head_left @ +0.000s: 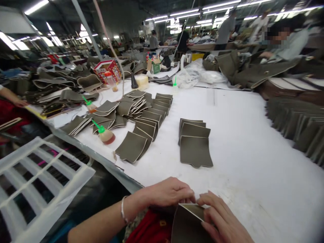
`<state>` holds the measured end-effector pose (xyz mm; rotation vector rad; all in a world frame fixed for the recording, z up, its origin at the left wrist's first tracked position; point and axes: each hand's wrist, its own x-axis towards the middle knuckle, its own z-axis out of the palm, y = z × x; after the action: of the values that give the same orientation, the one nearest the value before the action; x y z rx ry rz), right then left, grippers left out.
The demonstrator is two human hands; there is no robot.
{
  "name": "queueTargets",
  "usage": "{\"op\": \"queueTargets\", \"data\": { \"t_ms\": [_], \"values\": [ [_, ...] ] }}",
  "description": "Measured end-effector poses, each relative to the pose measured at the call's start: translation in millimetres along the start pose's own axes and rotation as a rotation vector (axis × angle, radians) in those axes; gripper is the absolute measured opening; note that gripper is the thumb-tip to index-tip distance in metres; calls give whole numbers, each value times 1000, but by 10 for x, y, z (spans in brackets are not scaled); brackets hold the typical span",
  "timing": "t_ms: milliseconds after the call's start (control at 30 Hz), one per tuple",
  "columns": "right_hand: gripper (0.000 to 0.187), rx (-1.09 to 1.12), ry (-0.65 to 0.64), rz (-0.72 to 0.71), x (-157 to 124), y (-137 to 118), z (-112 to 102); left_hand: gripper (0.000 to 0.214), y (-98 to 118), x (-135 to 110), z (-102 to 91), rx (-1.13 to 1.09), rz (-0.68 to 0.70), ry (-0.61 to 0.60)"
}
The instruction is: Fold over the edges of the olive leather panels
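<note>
The left hand [169, 193] and right hand [222, 221] meet at the bottom of the view, fingertips closed on the upper edge of a grey piece [187, 224]. The left pinches its left corner and the right covers its right corner. The piece hangs below the fingers, bent along that edge. Its long axis runs from the fingers back toward the person and off the frame, at the near edge of the white table [253, 152]. A bracelet [123, 209] circles the left wrist. Farther out lie a stack [195, 150] of similar pieces, an overlapping row [145, 130], a green-tipped bottle [105, 135] and, off the table to the left, a white crate [37, 179].
</note>
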<state>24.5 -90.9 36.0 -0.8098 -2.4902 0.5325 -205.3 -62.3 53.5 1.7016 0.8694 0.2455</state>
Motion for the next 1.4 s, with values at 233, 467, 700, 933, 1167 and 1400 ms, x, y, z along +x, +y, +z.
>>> {"op": "queueTargets", "data": {
  "t_ms": [233, 467, 700, 933, 1167, 1400],
  "values": [
    [17, 185, -98, 311, 175, -189, -125, 16, -6, -223, 147, -292, -120, 216],
    [16, 223, -238, 398, 190, -130, -226, 20, 0, -139, 147, -425, -194, 65],
    [19, 297, -299, 495, -30, -268, -116, 15, -66, -197, 378, -347, -239, 75],
    [21, 264, -326, 509, -75, -249, -47, 21, 15, -210, 352, -135, -210, 94],
    [20, 225, -313, 443, -142, -241, -38, 25, 90, -198, 354, -41, -188, 75],
    [22, 130, -229, 353, -116, -242, -87, 24, 155, -167, 355, 25, -140, 88]
  ]
}}
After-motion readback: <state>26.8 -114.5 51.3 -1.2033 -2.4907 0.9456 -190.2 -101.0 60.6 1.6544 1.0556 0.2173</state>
